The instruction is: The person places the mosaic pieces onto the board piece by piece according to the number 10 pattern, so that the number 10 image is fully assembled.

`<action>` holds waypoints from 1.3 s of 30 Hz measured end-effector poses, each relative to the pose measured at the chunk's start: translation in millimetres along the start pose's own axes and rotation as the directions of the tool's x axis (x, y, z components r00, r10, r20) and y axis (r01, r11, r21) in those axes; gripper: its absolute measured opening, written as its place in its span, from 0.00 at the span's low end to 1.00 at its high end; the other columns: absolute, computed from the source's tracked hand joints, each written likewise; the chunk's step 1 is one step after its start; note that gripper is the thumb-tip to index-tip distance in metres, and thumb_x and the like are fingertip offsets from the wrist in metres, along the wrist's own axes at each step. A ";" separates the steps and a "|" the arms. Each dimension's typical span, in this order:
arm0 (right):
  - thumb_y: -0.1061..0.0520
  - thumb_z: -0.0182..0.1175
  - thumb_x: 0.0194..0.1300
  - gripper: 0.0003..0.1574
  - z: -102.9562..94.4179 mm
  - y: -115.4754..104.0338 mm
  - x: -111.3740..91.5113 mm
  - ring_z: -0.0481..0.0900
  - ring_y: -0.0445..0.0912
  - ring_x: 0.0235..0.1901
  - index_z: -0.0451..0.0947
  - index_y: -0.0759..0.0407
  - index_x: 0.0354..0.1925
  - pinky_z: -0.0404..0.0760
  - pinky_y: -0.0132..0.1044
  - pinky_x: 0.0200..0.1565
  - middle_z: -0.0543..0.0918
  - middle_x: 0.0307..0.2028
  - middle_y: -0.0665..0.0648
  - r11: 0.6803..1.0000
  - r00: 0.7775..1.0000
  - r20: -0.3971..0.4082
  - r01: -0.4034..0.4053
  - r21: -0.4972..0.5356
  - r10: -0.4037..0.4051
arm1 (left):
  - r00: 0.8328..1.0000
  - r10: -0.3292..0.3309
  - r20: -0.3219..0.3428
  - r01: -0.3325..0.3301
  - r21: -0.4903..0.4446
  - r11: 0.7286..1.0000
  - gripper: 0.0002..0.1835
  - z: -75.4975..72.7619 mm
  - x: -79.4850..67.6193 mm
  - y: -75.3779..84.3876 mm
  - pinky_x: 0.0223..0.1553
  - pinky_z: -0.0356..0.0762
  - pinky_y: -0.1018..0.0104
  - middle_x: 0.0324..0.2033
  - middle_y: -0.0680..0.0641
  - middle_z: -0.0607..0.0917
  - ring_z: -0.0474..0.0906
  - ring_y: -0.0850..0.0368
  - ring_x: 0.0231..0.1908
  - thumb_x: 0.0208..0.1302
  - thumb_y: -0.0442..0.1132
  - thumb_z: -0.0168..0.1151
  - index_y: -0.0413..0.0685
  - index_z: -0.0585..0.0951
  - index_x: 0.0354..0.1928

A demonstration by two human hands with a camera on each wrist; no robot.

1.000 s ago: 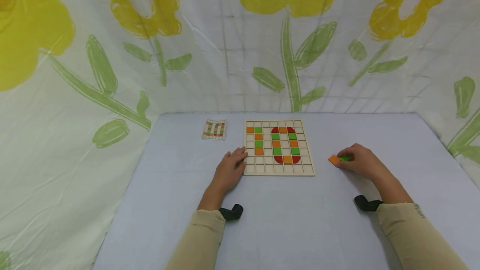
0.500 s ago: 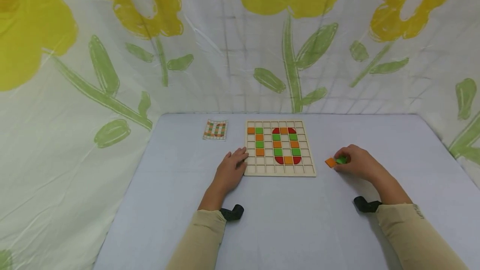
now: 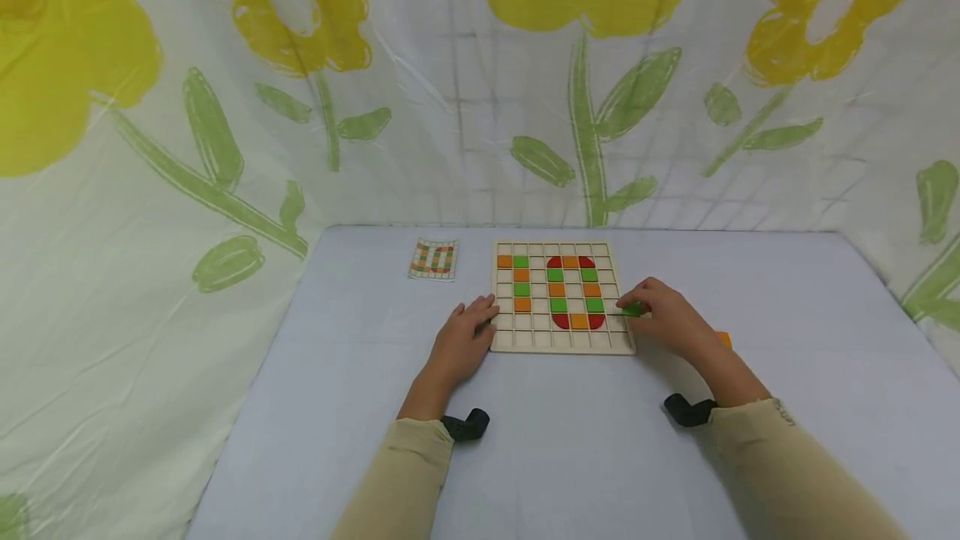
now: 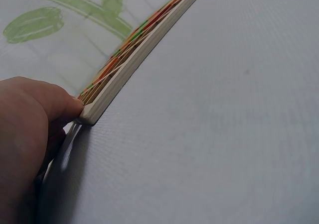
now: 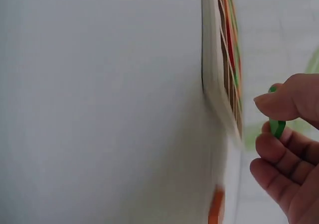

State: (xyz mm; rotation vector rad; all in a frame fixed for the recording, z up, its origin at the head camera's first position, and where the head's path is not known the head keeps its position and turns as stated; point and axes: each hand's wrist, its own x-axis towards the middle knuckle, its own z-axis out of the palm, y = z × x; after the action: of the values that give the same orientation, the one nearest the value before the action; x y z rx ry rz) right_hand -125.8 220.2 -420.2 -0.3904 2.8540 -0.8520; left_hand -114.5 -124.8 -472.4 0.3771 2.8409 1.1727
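A wooden grid board lies on the table with orange, green and red tiles set in its cells, forming a 1 and a 0. My left hand rests at the board's left edge, fingers straight, the thumb touching its near corner in the left wrist view. Over the board's right edge, my right hand pinches a green tile between thumb and fingers. An orange tile lies on the table behind the right wrist, partly hidden by it.
A small pattern card lies left of the board and shows a coloured grid. Behind the table hangs a white cloth printed with yellow flowers.
My right hand has moved left from the loose tiles to the board's right edge, carrying the green tile. The orange tile has been left on the table. The left hand stays put.
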 end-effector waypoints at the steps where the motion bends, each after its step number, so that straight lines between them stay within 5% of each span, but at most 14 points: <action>1: 0.63 0.65 0.60 0.13 5.1 -5.2 3.2 0.74 0.50 0.40 0.85 0.59 0.45 0.77 0.40 0.40 0.77 0.43 0.58 1.000 1.000 0.002 0.020 0.000 -0.020 | 1.000 0.000 0.002 0.000 -0.003 1.000 0.21 0.1 0.3 0.0 0.77 0.49 0.59 0.69 0.55 0.71 0.62 0.59 0.72 0.71 0.41 0.57 0.49 0.77 0.64; 9: 0.66 0.62 0.55 0.15 40.8 -46.2 26.4 0.70 0.43 0.32 0.87 0.55 0.40 0.73 0.35 0.35 0.76 0.37 0.52 0.981 0.980 0.057 0.193 0.002 -0.193 | 1.000 -0.017 0.017 0.017 -0.020 1.000 0.21 1.4 1.9 1.3 0.77 0.48 0.61 0.70 0.57 0.69 0.61 0.60 0.72 0.72 0.42 0.56 0.51 0.76 0.65; 17: 0.65 0.67 0.56 0.14 60.1 -84.2 44.8 0.72 0.43 0.32 0.86 0.55 0.42 0.77 0.35 0.36 0.79 0.37 0.51 0.959 0.958 0.072 0.281 -0.045 -0.277 | 1.000 0.017 0.015 -0.017 -0.017 1.000 0.21 1.2 1.0 1.4 0.77 0.50 0.58 0.70 0.55 0.70 0.62 0.57 0.72 0.72 0.42 0.56 0.49 0.77 0.65; 24: 0.62 0.70 0.57 0.15 71.4 -100.2 54.2 0.76 0.44 0.39 0.85 0.53 0.44 0.81 0.41 0.46 0.80 0.40 0.50 0.971 0.968 0.134 0.223 -0.087 -0.210 | 0.999 0.053 0.008 -0.053 -0.006 0.999 0.20 1.8 -0.5 0.9 0.76 0.52 0.56 0.69 0.52 0.71 0.64 0.55 0.71 0.72 0.41 0.56 0.47 0.77 0.64; 39: 0.64 0.70 0.56 0.15 76.5 -109.7 60.1 0.74 0.43 0.34 0.85 0.54 0.43 0.79 0.37 0.39 0.79 0.36 0.51 0.976 0.969 0.141 0.211 -0.058 -0.201 | 1.000 0.023 0.017 -0.023 0.021 1.000 0.21 -2.6 -0.2 -0.6 0.77 0.51 0.58 0.70 0.55 0.69 0.62 0.58 0.72 0.73 0.42 0.55 0.49 0.77 0.65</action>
State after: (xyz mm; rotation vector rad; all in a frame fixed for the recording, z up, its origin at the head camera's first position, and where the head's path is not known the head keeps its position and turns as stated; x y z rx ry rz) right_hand -145.1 75.0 -426.4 -0.7359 2.7589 -0.7236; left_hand -114.8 -127.1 -471.0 0.4191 2.8442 1.1391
